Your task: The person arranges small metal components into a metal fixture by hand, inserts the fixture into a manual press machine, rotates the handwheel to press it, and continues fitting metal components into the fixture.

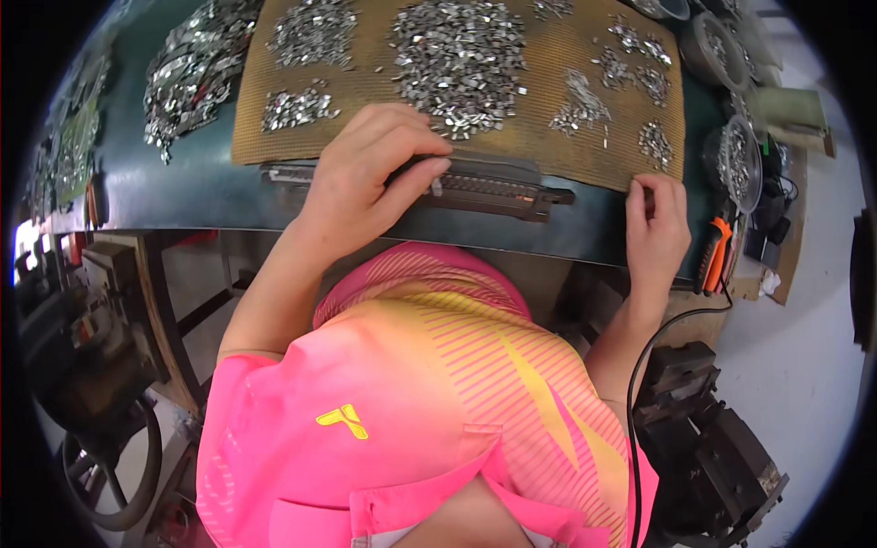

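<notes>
My left hand (pixel 370 178) reaches over a long dark metal fixture (pixel 493 189) with a ridged strip along it. Its thumb and index finger are nearly pinched together above the strip. A small silvery piece (pixel 437 186) shows just under the thumb tip; I cannot tell whether it is held. At the mat's near right corner, my right hand (pixel 660 219) has its fingers curled in, and what they hold, if anything, is hidden. Beyond the fixture lies a brown ribbed mat (pixel 356 128), bearing a large heap of small shiny metal pieces (pixel 457 64).
Smaller piles of metal parts (pixel 580 105) are spread over the mat, and another heap (pixel 196 68) lies left of it. Clear tubs (pixel 738 164) of parts stand at the right. Orange-handled pliers (pixel 714 256) sit by the table's right edge, near a black cable (pixel 671 321).
</notes>
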Action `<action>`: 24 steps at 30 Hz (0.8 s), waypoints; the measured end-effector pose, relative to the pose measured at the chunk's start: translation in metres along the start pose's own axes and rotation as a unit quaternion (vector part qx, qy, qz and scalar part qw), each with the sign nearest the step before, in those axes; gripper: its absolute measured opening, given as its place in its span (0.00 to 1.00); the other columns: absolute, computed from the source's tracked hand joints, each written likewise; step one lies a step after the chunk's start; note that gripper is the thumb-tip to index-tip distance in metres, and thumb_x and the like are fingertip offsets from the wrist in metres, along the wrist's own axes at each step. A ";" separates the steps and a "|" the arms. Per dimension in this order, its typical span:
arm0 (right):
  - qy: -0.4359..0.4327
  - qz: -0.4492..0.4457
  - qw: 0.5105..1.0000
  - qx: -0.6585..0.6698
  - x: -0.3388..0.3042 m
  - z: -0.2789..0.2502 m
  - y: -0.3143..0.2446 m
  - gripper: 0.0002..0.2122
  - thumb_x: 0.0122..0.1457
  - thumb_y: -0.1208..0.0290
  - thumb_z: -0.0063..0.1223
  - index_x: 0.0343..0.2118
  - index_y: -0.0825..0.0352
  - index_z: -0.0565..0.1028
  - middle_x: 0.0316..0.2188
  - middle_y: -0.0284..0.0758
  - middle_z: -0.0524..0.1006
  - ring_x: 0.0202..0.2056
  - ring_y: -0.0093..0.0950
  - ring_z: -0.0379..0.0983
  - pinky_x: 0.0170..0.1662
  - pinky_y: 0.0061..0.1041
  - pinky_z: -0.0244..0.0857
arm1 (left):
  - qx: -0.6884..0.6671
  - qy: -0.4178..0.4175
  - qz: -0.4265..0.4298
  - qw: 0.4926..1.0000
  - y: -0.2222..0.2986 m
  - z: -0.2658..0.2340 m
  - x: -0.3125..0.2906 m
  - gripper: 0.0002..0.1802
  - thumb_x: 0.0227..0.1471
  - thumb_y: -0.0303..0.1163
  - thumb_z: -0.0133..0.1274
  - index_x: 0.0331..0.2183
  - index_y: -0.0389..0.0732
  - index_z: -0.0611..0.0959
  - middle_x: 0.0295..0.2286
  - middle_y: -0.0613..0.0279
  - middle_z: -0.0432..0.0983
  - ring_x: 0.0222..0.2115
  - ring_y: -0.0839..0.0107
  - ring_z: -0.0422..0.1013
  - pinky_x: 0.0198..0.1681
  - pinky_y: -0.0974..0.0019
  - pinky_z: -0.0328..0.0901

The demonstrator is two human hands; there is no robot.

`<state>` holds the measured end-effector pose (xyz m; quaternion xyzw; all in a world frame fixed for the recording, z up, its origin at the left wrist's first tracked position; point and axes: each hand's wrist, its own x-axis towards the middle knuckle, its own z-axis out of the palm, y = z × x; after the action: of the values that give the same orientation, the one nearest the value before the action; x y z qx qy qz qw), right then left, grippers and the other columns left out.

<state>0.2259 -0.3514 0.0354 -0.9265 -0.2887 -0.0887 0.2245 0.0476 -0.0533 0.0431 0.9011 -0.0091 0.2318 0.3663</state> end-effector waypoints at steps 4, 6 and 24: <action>0.003 -0.015 1.000 0.004 0.000 0.004 -0.007 0.04 0.61 0.76 0.62 0.38 0.66 0.78 0.37 0.35 0.80 0.31 0.32 0.79 0.36 0.29 0.73 | -0.005 0.008 -0.001 1.000 -0.003 -0.005 -0.006 0.10 0.51 0.23 0.65 0.38 0.38 0.85 0.36 0.55 0.81 0.44 0.55 0.76 0.48 0.57 0.69; 0.032 -0.140 0.984 0.102 -0.002 0.009 -0.021 0.06 0.59 0.78 0.63 0.38 0.67 0.78 0.39 0.37 0.81 0.37 0.37 0.80 0.41 0.31 0.74 | -0.005 -0.001 -0.009 1.000 -0.005 -0.008 -0.010 0.11 0.51 0.21 0.65 0.38 0.38 0.85 0.38 0.54 0.81 0.46 0.55 0.76 0.49 0.57 0.69; -0.046 -0.279 0.948 0.144 -0.012 0.037 -0.082 0.09 0.53 0.78 0.68 0.37 0.65 0.80 0.41 0.34 0.81 0.47 0.36 0.79 0.56 0.44 0.70 | -0.013 0.011 0.011 1.000 -0.012 -0.010 -0.015 0.10 0.50 0.20 0.65 0.38 0.37 0.85 0.36 0.54 0.81 0.44 0.55 0.77 0.47 0.58 0.69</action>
<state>0.1697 -0.2800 0.0293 -0.7697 -0.5555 -0.0630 0.3082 0.0323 -0.0401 0.0356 0.8935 -0.0174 0.2458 0.3753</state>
